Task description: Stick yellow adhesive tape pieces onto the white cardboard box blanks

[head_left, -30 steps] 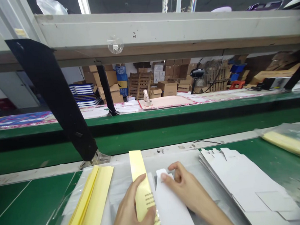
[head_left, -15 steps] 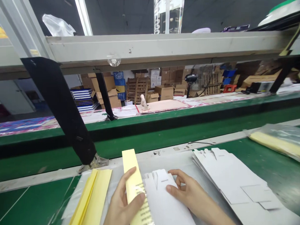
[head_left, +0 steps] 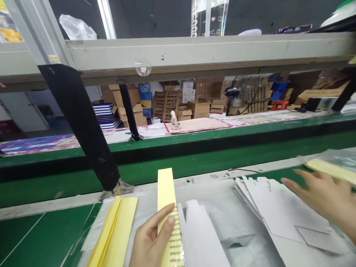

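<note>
My left hand [head_left: 154, 241] is closed on a long yellow strip [head_left: 166, 188], thumb on its front. Lines of small dark print and a shiny clear layer run down the strip's right side. Right beside it lies a flat white folded carton [head_left: 200, 234], its left edge partly behind the strip. My right hand [head_left: 333, 200] is over at the right with fingers stretched apart, holding nothing. It hovers by the upper right edge of a fanned stack of flat white cartons [head_left: 281, 215]. Whether it touches the stack I cannot tell.
More yellow strips [head_left: 118, 229] lie at the left on clear plastic film. A bagged yellow bundle [head_left: 339, 172] is at the far right. Behind the green bench, a black-wrapped post [head_left: 81, 129] slants up to a white shelf beam [head_left: 187, 53].
My right hand has left the middle white carton and moved right, its fingers spreading. My left hand keeps hold of the yellow strip, which now stands more upright. The view has shifted slightly.
</note>
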Motion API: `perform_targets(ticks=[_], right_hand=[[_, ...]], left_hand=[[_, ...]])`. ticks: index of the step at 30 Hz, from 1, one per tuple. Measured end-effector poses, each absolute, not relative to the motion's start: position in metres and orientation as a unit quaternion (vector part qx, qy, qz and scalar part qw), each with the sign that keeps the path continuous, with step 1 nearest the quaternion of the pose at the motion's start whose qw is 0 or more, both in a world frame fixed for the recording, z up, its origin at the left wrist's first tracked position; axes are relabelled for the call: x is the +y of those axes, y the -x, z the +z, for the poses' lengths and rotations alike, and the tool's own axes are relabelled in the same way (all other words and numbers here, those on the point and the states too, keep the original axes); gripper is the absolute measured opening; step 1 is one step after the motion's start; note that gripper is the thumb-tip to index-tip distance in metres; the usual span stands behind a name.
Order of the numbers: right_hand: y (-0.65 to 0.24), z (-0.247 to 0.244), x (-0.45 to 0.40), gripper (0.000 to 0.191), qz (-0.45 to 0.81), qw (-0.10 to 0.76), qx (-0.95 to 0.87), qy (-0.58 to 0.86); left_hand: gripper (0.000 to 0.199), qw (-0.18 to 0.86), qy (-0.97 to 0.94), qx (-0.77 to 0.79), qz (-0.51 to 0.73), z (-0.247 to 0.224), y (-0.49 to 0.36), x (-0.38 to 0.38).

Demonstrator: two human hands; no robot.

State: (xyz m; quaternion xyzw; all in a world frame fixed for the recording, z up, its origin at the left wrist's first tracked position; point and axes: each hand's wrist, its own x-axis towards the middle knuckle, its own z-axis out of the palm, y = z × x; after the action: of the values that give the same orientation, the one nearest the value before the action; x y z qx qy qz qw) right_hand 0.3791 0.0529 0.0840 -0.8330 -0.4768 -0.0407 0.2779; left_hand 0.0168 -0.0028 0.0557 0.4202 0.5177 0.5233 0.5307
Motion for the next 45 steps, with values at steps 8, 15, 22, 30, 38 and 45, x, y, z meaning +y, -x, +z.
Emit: perform_targets(ticks=[8,15,22,30,38,45], right_hand=[[-0.198,0.087,0.019,0.020,0.273,0.343,-0.722,0.535],[-0.166,0.079,0.021,0.013,0.376,0.355,-0.701,0.491],[-0.164,0.079,0.019,0.010,0.357,0.354,-0.704,0.502],[-0.195,0.077,0.035,0.025,0.460,0.333,-0.641,0.516],[-0.206,0.039,0.045,0.028,0.513,0.314,-0.595,0.533],[-0.208,0.034,0.047,0.029,0.508,0.305,-0.601,0.536]], left_hand=[[0.039,0.455,-0.507,0.491,0.543,0.053,-0.021,-0.008],[0.055,0.513,-0.489,0.461,0.533,0.036,-0.024,-0.009],[0.059,0.504,-0.519,0.473,0.503,0.026,-0.021,-0.005],[0.059,0.483,-0.522,0.501,0.494,0.026,-0.019,-0.002],[0.064,0.491,-0.501,0.527,0.479,0.017,-0.020,0.000],[0.060,0.450,-0.508,0.557,0.479,0.018,-0.020,0.000]])
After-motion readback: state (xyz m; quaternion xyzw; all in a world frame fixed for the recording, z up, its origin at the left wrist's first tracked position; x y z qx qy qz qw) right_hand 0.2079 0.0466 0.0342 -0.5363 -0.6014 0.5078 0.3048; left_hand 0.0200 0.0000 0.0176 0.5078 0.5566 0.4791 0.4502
